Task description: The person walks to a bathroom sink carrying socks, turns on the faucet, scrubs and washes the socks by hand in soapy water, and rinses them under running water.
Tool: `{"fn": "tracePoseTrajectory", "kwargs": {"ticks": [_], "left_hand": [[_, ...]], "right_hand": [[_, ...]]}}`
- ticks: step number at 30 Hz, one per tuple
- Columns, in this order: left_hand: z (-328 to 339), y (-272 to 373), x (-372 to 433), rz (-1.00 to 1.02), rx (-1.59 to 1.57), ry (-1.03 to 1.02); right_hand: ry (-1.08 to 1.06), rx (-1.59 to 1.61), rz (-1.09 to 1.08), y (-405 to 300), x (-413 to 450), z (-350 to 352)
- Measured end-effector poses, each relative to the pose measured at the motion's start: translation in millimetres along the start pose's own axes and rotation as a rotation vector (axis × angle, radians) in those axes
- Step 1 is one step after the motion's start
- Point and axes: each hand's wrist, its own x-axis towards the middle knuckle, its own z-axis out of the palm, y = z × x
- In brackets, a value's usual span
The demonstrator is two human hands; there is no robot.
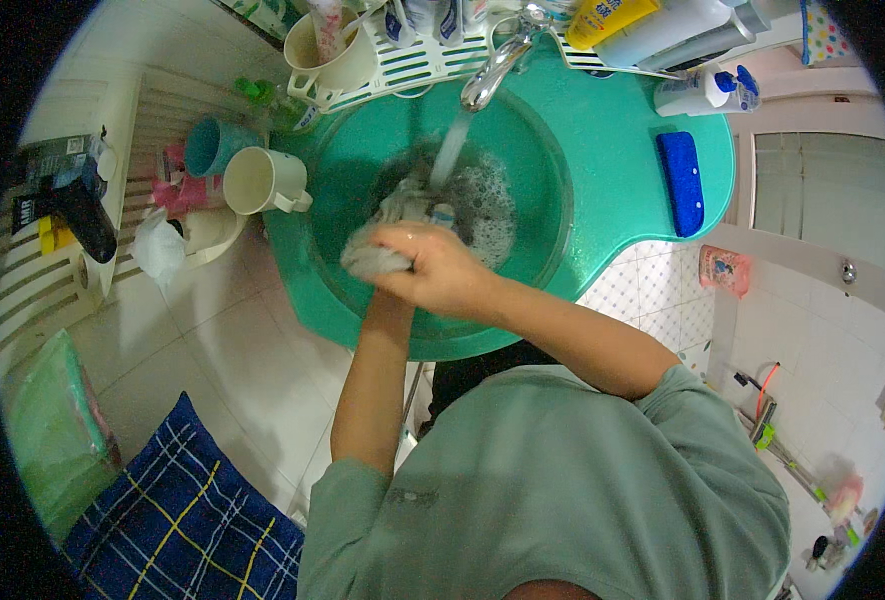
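Note:
Over the green washbasin (547, 247), my right hand (439, 266) grips a bunched grey wet cloth (379, 259). My left hand (386, 281) lies beneath the right one and the cloth, mostly hidden, so its fingers cannot be made out. Water runs from the chrome faucet (487, 79) into the basin just beyond the hands. More of the greyish cloth hangs down towards the water, where white foam (487, 202) floats on the right. A small pale-blue and white piece shows beside the right hand's knuckles; what it is cannot be told.
A cream mug (266, 181) and a blue cup (216, 146) stand at the left. Behind the basin, a white slotted shelf (431, 64) holds a cup, tubes and bottles. A pump bottle (701, 91) and a dark blue case (681, 184) rest on the right counter.

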Motion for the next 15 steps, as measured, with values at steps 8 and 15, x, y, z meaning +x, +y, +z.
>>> {"fn": "tracePoseTrajectory", "kwargs": {"ticks": [8,15], "left_hand": [[109.2,54.4,21.8,0.188,0.392,0.368],[120.1,81.8,20.6,0.388,0.801,0.335]], "right_hand": [[0.616,0.566,0.458,107.1,-15.4,-73.3],[0.516,0.56,0.374,93.5,-10.7,-98.7]]}}
